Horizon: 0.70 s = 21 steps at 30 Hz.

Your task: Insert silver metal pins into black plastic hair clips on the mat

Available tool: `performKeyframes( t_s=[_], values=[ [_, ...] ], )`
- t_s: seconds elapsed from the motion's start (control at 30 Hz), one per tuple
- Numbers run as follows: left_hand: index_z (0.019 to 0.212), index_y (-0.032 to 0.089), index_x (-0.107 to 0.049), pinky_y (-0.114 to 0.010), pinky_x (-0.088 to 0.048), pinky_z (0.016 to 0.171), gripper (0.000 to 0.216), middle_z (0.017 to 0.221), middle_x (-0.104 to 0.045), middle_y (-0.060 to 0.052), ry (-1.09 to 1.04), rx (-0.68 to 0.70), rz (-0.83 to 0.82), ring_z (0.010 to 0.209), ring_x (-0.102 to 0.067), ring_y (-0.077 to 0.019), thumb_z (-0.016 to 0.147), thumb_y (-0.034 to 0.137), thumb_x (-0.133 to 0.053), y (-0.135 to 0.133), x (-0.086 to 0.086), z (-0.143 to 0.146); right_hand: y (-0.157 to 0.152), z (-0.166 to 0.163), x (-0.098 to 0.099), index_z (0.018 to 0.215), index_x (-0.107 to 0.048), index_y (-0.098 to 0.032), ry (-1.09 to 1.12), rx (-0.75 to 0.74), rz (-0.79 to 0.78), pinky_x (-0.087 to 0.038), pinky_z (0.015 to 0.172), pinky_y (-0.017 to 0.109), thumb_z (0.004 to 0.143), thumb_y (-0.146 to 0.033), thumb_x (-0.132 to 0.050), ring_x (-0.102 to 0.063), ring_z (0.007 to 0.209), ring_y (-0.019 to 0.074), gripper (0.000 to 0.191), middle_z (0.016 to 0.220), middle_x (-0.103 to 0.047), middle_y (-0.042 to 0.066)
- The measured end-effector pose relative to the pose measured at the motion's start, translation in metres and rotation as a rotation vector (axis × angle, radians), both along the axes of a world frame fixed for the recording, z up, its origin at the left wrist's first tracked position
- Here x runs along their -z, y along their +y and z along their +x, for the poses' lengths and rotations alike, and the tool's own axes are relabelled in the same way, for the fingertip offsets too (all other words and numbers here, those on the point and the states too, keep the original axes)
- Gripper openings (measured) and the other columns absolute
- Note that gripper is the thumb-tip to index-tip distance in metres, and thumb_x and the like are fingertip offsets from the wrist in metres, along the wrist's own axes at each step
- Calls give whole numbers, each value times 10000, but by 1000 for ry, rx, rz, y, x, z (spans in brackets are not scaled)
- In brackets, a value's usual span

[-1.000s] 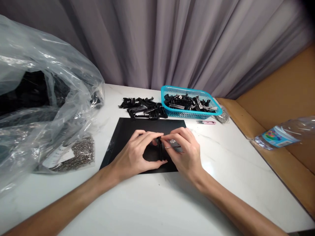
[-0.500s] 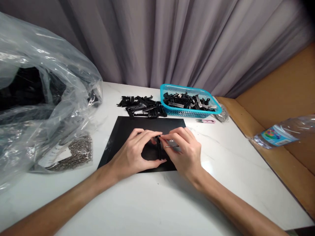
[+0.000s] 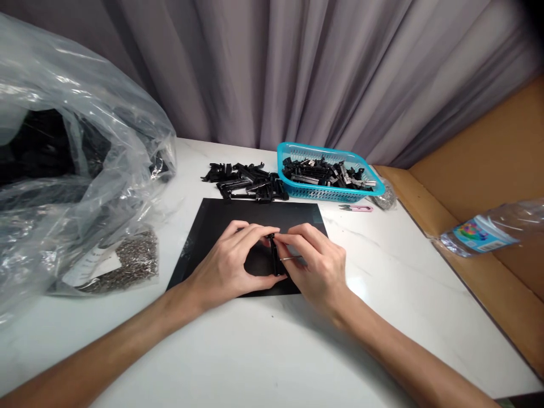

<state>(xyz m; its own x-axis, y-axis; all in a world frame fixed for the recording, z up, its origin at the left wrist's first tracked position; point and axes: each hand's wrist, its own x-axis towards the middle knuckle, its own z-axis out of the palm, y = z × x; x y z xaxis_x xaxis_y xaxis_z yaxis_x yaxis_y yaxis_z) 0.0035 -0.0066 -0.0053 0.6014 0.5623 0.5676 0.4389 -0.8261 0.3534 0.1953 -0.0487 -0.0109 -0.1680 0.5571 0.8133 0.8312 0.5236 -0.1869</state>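
Observation:
My left hand (image 3: 225,258) is closed round a narrow black plastic part (image 3: 274,258), thumb at its near end and fingers at its far end. The part is held over a black mat (image 3: 216,218). Against the far right side of the part, my right hand (image 3: 317,255) is closed in a pinch. A thin metal rod (image 3: 292,259) sticks out among its fingers; its full shape is hidden. Whatever sits right at the fingertips is too small to make out.
Behind the mat lies a pile of black plastic parts (image 3: 246,184). A blue basket (image 3: 327,195) holds more. Pink thread snips (image 3: 359,208), a bag of small metal pieces (image 3: 136,260), a large clear plastic bag (image 3: 123,113) and a plastic bottle (image 3: 480,233) lie around.
My right hand's fingers have shifted slightly, and the metal rod sits a little lower and farther left. Small silvery pieces seen on the mat beside the right hand are now hidden.

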Motion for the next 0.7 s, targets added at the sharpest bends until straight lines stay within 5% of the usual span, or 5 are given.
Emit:
performKeyframes(
  t_s=[0.27,0.7],
  values=[
    [1286,206,-568,-410,-536,923,588,1012,-721,-48,2,-5,-38,978,-637,-249,777,317,-842,-1,-2,-1,-3,-1,0,953,-723,-177,-66,-1,22,-424,523,246,998,-127,-588,-626,616,89,151,839,-728,13],
    [1292,216,-578,-359,-563,910,671,1042,-736,-34,-37,-20,-47,1015,-638,-236,720,373,-892,-1,-1,-1,1,11,-16,1008,-738,-184,325,-268,-370,-513,567,234,949,-116,-629,-620,722,123,141,876,-675,31]
  ],
)
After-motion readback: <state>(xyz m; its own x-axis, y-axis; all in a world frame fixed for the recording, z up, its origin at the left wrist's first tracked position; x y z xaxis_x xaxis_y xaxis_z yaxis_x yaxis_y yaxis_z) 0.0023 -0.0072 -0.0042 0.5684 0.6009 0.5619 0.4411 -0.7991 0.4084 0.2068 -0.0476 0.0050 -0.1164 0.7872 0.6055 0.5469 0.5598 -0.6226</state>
